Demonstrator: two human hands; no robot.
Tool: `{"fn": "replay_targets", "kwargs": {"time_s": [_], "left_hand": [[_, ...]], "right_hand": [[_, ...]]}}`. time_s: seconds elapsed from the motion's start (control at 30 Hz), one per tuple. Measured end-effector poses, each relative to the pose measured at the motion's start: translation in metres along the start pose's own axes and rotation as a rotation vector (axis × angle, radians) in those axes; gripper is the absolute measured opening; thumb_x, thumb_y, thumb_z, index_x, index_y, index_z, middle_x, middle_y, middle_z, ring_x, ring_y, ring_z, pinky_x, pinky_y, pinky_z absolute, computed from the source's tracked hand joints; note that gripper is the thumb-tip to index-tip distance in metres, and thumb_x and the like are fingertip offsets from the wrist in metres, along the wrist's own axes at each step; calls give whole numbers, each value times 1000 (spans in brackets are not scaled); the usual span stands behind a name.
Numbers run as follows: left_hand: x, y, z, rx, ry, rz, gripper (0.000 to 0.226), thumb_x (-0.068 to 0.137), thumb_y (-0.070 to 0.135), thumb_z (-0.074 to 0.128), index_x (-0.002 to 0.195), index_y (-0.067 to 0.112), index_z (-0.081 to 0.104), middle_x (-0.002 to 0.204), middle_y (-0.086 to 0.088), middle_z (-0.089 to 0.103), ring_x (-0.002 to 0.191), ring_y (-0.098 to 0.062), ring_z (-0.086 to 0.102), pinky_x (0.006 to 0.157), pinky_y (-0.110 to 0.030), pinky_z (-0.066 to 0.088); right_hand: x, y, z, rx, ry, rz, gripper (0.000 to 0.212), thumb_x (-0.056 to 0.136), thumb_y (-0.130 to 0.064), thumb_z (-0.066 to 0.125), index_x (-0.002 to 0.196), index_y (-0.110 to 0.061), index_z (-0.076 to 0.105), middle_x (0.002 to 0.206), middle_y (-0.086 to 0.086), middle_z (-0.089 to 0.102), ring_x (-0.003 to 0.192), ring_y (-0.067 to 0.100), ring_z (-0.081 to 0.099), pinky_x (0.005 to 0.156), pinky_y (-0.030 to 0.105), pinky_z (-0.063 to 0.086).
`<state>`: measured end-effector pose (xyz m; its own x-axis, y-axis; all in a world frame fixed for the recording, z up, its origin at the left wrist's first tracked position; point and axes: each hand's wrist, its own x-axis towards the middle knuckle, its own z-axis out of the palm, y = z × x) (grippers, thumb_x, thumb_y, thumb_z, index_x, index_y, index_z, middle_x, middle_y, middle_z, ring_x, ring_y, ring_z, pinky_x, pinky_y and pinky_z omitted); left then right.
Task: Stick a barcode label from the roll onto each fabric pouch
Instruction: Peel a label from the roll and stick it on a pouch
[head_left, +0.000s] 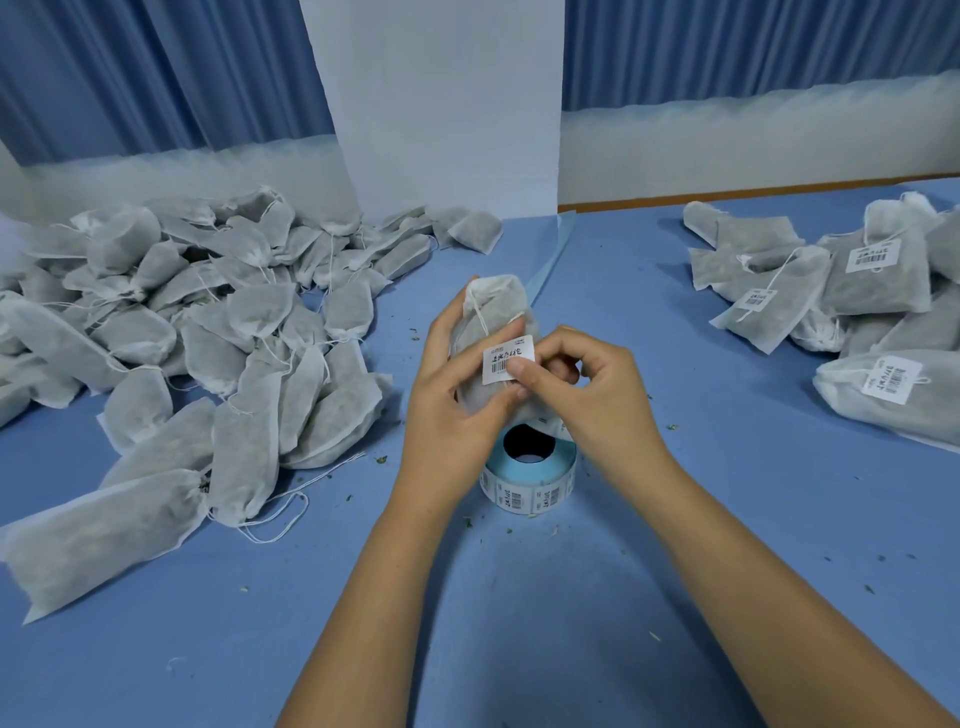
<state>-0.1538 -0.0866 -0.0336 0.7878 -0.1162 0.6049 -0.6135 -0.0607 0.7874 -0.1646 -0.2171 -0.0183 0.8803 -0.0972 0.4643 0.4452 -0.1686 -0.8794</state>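
Observation:
My left hand (447, 384) holds a grey fabric pouch (501, 312) upright above the blue table, fingers wrapped around its left side and back. A white barcode label (506, 358) lies on the pouch's front. My right hand (582, 384) has its thumb pressed on the label's lower right corner, the other fingers curled beside the pouch. Directly below the hands, the label roll (530, 475) lies flat on the table, with barcode labels showing around its side and a blue liner on top.
A big heap of unlabelled pouches (182, 332) covers the left of the table (519, 597). A smaller pile of labelled pouches (841, 291) lies at the right. A blue liner strip (553, 254) trails toward a white pillar (447, 104). Small green crumbs dot the table.

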Motion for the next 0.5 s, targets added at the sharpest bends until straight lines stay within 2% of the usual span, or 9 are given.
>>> {"fn": "replay_targets", "kwargs": {"time_s": [0.1,0.23,0.3,0.37,0.43,0.5], "left_hand": [[-1,3,1,-36,-12,-26,49,80,0,68,117,32,63,143,17,38,131,9,40,97,-8,39],[-4,4,1,-14,-43,26,41,88,5,60,128,17,59,146,-1,41,137,-1,38,106,-16,35],[-4,4,0,-56,3,12,40,92,6,58,129,21,57,143,3,44,136,2,38,105,-13,34],[-3,3,-2,-98,49,-4,41,92,5,59,127,27,57,140,9,48,135,-2,42,104,-14,35],[-2,3,-2,-95,66,4,43,92,2,61,126,28,57,138,7,50,134,-6,45,103,-15,37],[-3,4,-2,-98,79,13,43,92,0,61,124,27,58,138,1,52,133,-7,46,103,-16,39]], "right_hand": [[0,-1,0,-12,22,5,27,81,-10,73,60,-8,56,53,-9,32,54,6,31,56,11,30],[1,-2,-2,-7,24,19,30,81,-15,75,59,-10,54,49,-12,30,51,6,29,51,12,29],[0,-2,-2,-20,12,21,29,79,-16,76,59,-8,56,50,-7,31,51,7,28,51,13,29],[0,-1,-1,-46,8,31,31,78,-20,77,58,-9,57,50,-4,33,51,7,29,51,16,29],[-1,3,-1,-102,36,58,32,76,-30,79,56,-12,61,46,-8,40,50,7,33,53,20,31],[-2,6,-2,-266,112,63,40,70,-53,75,49,-22,61,43,-11,47,50,10,40,55,28,33]]}}
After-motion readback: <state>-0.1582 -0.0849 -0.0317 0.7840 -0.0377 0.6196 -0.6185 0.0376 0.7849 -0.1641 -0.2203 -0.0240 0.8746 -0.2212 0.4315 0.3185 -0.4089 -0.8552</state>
